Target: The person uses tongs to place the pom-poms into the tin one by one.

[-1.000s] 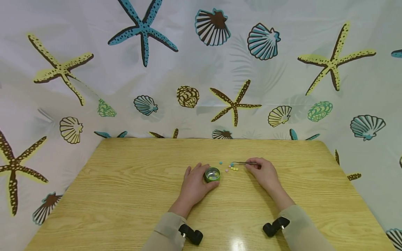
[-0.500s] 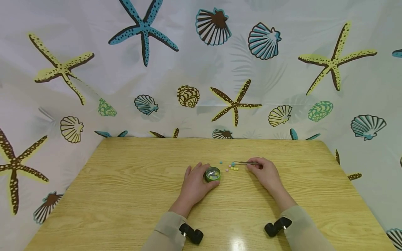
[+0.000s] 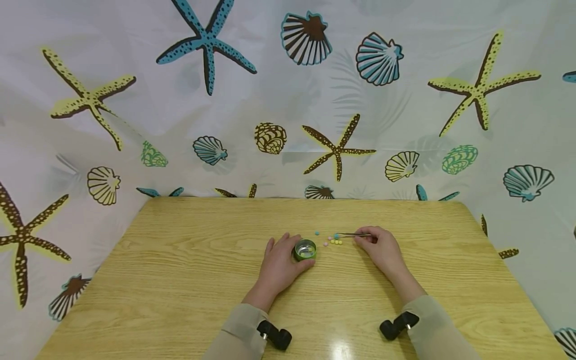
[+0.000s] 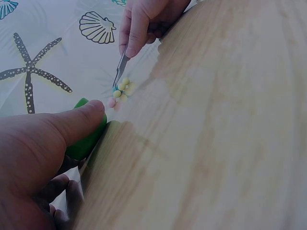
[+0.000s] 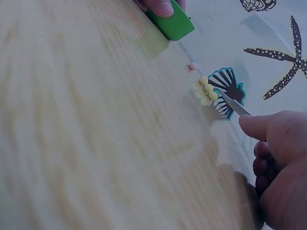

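My left hand (image 3: 280, 265) curls round a small green tin (image 3: 305, 256), thumb on its near side and fingers on its far side. The tin stands upright on the table, its silvery inside holding a few small yellowish pieces. In my right hand (image 3: 381, 248) I pinch metal tweezers (image 3: 355, 234) pointing left. Their tips meet a blue bead (image 3: 336, 236); whether they grip it I cannot tell. Close by lie several yellow beads (image 5: 207, 88), pink beads (image 3: 326, 244) and another blue bead (image 3: 317, 233). In the left wrist view the tweezers (image 4: 120, 72) slant down behind the yellow beads (image 4: 117, 94).
The wooden table (image 3: 189, 280) reaches back to a white cloth (image 3: 243, 100) printed with starfish and shells. The cloth also hangs at both sides. A black camera mount (image 3: 274, 336) sits on the left sleeve, and another mount (image 3: 398, 326) on the right sleeve.
The tweezer tips and the blue bead at them have shifted slightly to the right, along with my right hand. My left hand and the tin stay in place.
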{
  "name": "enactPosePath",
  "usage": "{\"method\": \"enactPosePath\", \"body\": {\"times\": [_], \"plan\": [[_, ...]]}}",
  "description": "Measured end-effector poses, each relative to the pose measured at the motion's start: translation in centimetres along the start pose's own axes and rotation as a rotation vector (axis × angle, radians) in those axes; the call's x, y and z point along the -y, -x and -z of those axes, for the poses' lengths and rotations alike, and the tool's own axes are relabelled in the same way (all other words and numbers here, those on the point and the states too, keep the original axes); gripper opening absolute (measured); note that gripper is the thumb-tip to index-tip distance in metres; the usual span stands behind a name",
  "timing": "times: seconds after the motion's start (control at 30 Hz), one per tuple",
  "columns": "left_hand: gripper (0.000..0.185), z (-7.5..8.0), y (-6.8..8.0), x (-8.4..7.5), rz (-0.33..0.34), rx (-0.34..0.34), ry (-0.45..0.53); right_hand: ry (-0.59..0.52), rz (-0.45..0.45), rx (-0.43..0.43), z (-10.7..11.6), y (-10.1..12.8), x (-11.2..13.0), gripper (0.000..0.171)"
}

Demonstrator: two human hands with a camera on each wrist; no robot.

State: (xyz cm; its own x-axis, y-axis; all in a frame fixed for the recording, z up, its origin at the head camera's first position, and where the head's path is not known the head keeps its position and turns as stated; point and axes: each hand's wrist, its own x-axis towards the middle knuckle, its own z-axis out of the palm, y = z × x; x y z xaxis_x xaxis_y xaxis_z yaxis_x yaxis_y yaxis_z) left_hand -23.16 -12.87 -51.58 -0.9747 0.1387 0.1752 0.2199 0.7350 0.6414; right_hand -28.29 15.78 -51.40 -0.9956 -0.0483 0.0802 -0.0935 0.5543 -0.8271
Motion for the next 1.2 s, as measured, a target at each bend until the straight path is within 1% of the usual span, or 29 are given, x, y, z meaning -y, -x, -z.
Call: {"method": "enactPosePath", "body": {"times": [0.37, 0.8, 1.0, 1.2], "plan": [[0.069, -0.1, -0.1, 0.0, -0.004, -0.003, -0.002, 0.006, -0.002, -0.012, 0.1, 0.0, 0.0, 0.021], [0.073, -0.2, -0.2, 0.1, 0.003, -0.001, -0.007, -0.051, 0.0, -0.055, 0.1, 0.1, 0.2, 0.02], [0.072, -0.1, -0.2, 0.1, 0.0, -0.005, 0.001, -0.086, -0.002, -0.062, 0.0, 0.5, 1.1, 0.022], [0.071, -0.1, -0.2, 0.3, -0.002, -0.006, -0.005, -0.13, 0.034, -0.054, -0.4, 0.9, 2.6, 0.018]]}}
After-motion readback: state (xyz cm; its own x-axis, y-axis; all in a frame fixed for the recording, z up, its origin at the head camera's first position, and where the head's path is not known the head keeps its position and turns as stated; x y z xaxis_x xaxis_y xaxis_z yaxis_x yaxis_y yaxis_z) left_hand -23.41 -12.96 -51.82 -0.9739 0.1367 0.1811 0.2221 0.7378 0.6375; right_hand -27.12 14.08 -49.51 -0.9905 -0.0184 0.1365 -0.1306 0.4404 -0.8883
